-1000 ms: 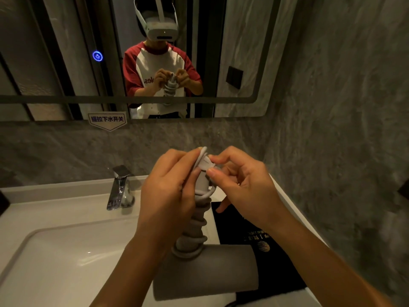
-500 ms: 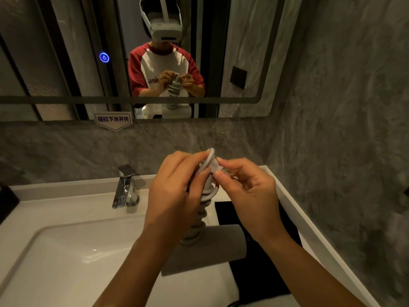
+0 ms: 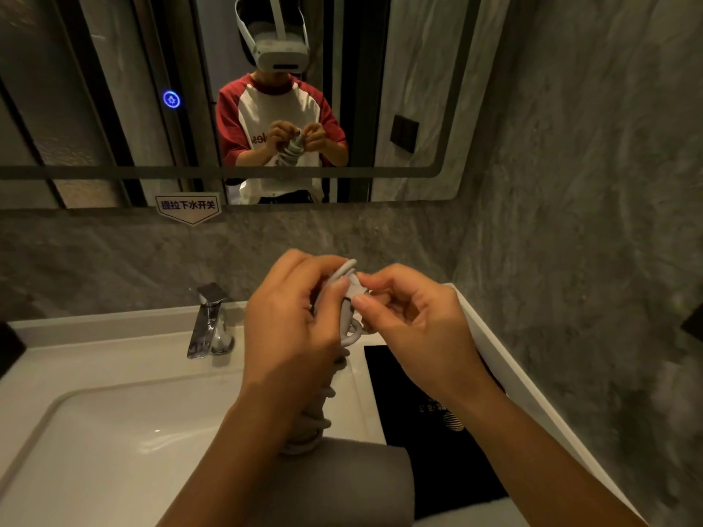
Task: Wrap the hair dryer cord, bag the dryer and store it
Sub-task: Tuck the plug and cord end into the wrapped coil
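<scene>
A grey hair dryer (image 3: pixel 342 484) is held upside down over the washbasin, its barrel low and its handle pointing up. The grey cord (image 3: pixel 317 424) is wound in several coils around the handle. My left hand (image 3: pixel 293 332) grips the upper handle and the coils. My right hand (image 3: pixel 414 329) pinches the cord's end and plug (image 3: pixel 352 287) at the top of the handle, between thumb and forefinger. A black bag (image 3: pixel 433 424) with a gold logo lies flat on the counter, under my right forearm.
A white basin (image 3: pixel 95 443) fills the lower left, with a chrome tap (image 3: pixel 209 321) behind it. The counter's right edge (image 3: pixel 506 359) meets a grey stone wall. The mirror (image 3: pixel 114 89) above reflects a person holding the dryer. A dark object (image 3: pixel 9 348) sits at the far left.
The view has dipped slightly and the dryer has come a little toward me. My right hand's fingers have shifted on the plug at the handle's top; both hands keep their hold.
</scene>
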